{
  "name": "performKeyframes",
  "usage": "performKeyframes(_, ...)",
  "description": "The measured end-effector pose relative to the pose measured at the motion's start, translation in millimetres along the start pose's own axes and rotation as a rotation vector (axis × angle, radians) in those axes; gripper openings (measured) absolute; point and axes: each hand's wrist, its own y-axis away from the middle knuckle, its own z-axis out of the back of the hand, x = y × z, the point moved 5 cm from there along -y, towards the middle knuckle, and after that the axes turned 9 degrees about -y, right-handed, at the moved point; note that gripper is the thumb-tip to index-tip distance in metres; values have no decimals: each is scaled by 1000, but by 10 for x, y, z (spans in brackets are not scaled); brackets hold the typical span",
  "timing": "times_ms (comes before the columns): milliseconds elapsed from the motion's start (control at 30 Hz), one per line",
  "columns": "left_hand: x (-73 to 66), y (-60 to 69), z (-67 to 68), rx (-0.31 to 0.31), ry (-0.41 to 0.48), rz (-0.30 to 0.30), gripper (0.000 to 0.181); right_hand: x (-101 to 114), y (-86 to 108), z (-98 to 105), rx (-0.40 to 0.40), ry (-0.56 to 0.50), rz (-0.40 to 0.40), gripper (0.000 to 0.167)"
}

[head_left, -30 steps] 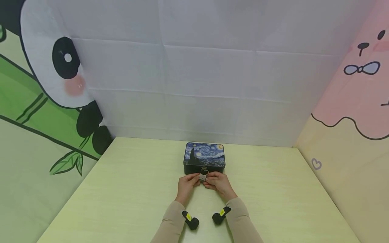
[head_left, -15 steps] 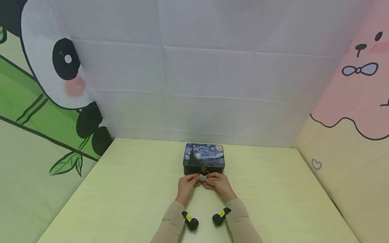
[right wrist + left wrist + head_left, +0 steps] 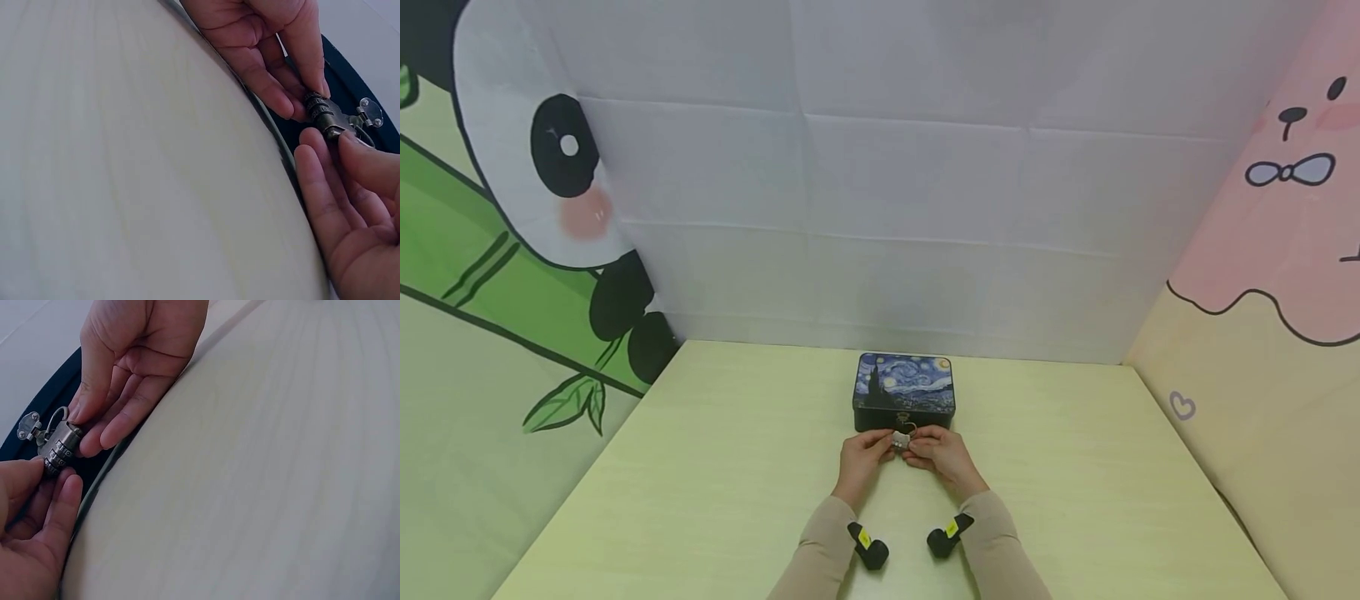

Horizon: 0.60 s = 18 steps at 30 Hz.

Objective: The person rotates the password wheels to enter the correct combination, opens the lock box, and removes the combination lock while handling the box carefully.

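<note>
A combination padlock (image 3: 58, 447) with number dials hangs by its shackle at the metal hasp (image 3: 29, 425) of a dark tin box (image 3: 904, 385), whose lid bears a swirling blue night-sky picture. My left hand (image 3: 860, 462) pinches the dial end of the padlock between thumb and fingers. At the shackle end, my right hand (image 3: 946, 457) grips the lock body, its thumb on the metal. In the right wrist view the padlock (image 3: 328, 117) lies between both hands' fingertips, in front of the box. Fingers cover parts of the dials; the digits are too small to read.
The box stands on a pale wooden table (image 3: 737, 467), near its back edge. Behind rises a white cloth wall (image 3: 895, 183). Printed cartoon cloths (image 3: 1262, 250) flank the table. Black wrist devices (image 3: 870, 550) sit on both sleeves.
Both hands keep their hold on the padlock in front of the box. My right wrist has shifted very slightly to the right; the box has stayed in place.
</note>
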Motion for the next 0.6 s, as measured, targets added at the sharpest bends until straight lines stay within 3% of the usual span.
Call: performKeyframes(600, -17, 48, -110, 88, 32, 18, 21, 72, 128, 130, -1, 28, -18, 18)
